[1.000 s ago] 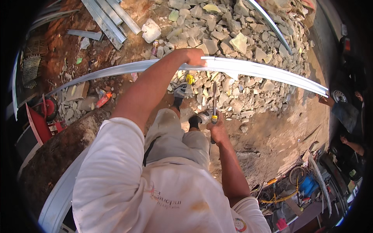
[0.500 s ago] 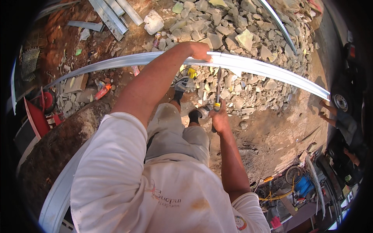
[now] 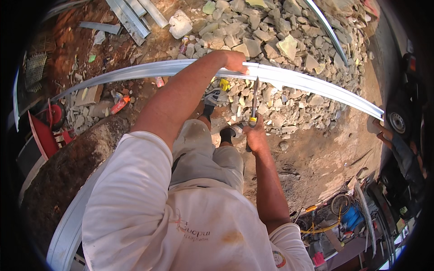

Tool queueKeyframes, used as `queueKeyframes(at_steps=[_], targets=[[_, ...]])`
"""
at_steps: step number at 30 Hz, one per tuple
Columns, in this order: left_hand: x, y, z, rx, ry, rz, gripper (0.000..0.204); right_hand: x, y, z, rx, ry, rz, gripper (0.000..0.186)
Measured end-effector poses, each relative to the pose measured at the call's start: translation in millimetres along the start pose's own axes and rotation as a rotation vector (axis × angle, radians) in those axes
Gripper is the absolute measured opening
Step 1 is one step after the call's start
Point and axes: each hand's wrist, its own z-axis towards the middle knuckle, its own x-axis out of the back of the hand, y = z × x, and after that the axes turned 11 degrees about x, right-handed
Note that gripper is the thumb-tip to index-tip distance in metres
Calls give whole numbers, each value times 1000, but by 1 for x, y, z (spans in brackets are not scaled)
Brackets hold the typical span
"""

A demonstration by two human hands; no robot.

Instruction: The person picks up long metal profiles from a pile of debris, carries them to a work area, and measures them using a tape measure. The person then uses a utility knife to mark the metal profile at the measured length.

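Observation:
A long, pale metal channel (image 3: 307, 81) runs crosswise ahead of me and looks curved in this view. My left hand (image 3: 235, 61) is closed over it near its middle. Below the channel, my right hand (image 3: 256, 135) grips a long, narrow hand tool (image 3: 256, 97) with a pointed metal end, a yellow band and a dark handle. Its tip points at the channel's near edge, just right of my left hand; I cannot tell whether they touch. A thin dark line crosses the channel above the tip.
Broken rubble (image 3: 280, 36) lies under and beyond the channel. More metal channels (image 3: 129, 22) rest at the far left. A red wheelbarrow (image 3: 43, 135) stands left. Another person (image 3: 398, 140) is at the right by a vehicle wheel (image 3: 397, 122). Clutter and a bicycle wheel (image 3: 341, 204) lie lower right.
The tool's tip has shifted very slightly to the right, along with the channel. The other person's arms at the right have moved.

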Motion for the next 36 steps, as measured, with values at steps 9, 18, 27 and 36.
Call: queueKeyframes(at_steps=[9, 18, 27, 36], targets=[[-7, -3, 7, 33, -59, -114, 61, 0, -10, 0, -81, -10, -40, 59], [-7, -5, 10, -16, -111, -134, 64, -1, -17, 2, -60, 29, -112, 50], [-3, -1, 4, -14, -111, -122, 72, 1, -17, 6, -28, 0, -152, 46], [-13, -3, 11, -18, -78, -110, 64, -3, -12, 4, -53, 2, -71, 47]])
